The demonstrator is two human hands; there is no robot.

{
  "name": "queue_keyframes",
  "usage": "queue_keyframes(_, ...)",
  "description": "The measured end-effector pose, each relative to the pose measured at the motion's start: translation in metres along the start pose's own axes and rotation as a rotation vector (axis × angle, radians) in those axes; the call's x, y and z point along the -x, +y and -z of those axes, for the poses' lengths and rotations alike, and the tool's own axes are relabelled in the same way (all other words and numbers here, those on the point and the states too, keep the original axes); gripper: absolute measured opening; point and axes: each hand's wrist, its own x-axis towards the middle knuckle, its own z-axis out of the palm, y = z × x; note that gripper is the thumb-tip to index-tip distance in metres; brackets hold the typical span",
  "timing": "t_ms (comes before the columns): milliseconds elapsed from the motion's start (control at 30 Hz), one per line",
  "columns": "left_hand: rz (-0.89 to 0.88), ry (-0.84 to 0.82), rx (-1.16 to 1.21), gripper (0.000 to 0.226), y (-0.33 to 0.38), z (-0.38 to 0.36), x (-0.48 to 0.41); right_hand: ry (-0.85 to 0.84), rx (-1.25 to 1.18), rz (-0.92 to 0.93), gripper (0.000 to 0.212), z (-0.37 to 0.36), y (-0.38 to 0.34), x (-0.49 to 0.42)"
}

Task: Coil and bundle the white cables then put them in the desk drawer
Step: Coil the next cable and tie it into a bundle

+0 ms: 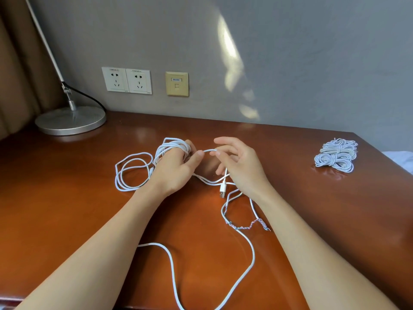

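Brown wooden counter (67, 198) against a grey wall (290, 63). Right of the lamp (70, 120), a long white cable (166, 147) sprawls; the left hand (176, 167) grips its coil, the right hand (239, 168) pinches the strand. Trailing slack may snag, tugging loops loose

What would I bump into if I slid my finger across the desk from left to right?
Lamp base → loose loops of the white cable → left hand → right hand → bundled cables.
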Motion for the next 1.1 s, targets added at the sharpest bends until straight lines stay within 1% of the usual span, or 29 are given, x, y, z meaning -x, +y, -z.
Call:
queue_keyframes(67,0.004,-0.008,-0.038,0.021,-0.0010,-0.0013,-0.0011,0.032,0.042,0.016,0.026,0.0004,0.0009,0.0007)
queue_keyframes(133,0.025,0.013,-0.058,0.021,-0.0013,-0.0018,-0.0019,0.022,0.066,0.016,0.027,0.0013,0.0018,0.0013)
queue_keyframes(200,0.041,0.072,-0.056,0.025,-0.0016,-0.0007,-0.0023,-0.022,0.100,0.000,0.030,0.0026,0.0021,0.0015)
queue_keyframes(333,0.013,0.233,-0.086,0.032,-0.0047,0.0010,-0.0038,-0.150,0.134,-0.043,0.036,0.0016,0.0022,0.0029)
queue_keyframes(433,0.037,0.295,-0.093,0.037,-0.0060,0.0021,-0.0062,-0.133,0.210,-0.028,0.033,0.0004,0.0029,0.0030)
queue_keyframes(533,0.089,0.264,-0.070,0.041,-0.0050,0.0017,-0.0077,-0.079,0.292,0.010,0.026,0.0003,0.0043,0.0035)
queue_keyframes(633,0.134,0.216,-0.102,0.048,-0.0042,-0.0002,-0.0078,-0.045,0.315,0.033,0.030,0.0009,0.0045,0.0034)
queue_keyframes(700,0.139,0.227,-0.119,0.052,-0.0033,-0.0005,-0.0068,-0.041,0.335,0.038,0.032,0.0012,0.0045,0.0029)
queue_keyframes(767,0.156,0.245,-0.150,0.052,-0.0016,0.0001,-0.0059,-0.049,0.354,0.035,0.033,0.0009,0.0047,0.0030)
queue_keyframes(833,0.175,0.259,-0.165,0.053,-0.0011,0.0001,-0.0056,-0.080,0.320,0.002,0.031,0.0014,0.0043,0.0036)
queue_keyframes(933,0.198,0.283,-0.147,0.059,0.0002,0.0014,-0.0051,-0.181,0.248,-0.054,0.023,0.0019,0.0035,0.0044)
queue_keyframes(1000,0.200,0.295,-0.116,0.061,0.0016,0.0015,-0.0042,-0.228,0.261,-0.050,0.018,0.0017,0.0042,0.0045)
queue_keyframes(1100,0.189,0.308,-0.094,0.063,0.0037,-0.0003,-0.0034,-0.257,0.284,-0.025,0.015,0.0010,0.0037,0.0039)
